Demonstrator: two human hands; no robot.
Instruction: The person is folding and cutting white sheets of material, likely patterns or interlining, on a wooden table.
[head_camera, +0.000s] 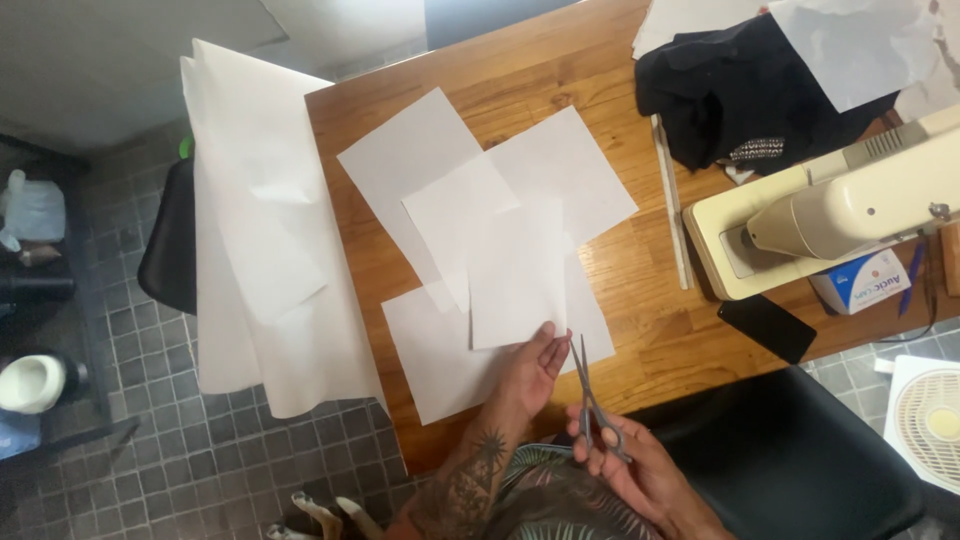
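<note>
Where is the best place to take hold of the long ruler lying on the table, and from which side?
Probably at the near end of the ruler, from the side facing the paper sheets. It lies flat and thin, with open wood there; the sewing machine and black cloth crowd the other side.

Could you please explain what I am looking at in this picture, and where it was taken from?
This is a single view from a camera worn on a person's head, looking down at their own two bare hands; there is no robot. The left hand rests its fingers on the lower edge of a white paper sheet, which lies on top of several overlapping white sheets on a wooden table. The right hand holds a pair of scissors, blades closed and pointing up towards the paper. A large sheet of paper hangs over the table's left edge. To the right stand a cream sewing machine, a heap of black fabric and a dark phone.
</note>
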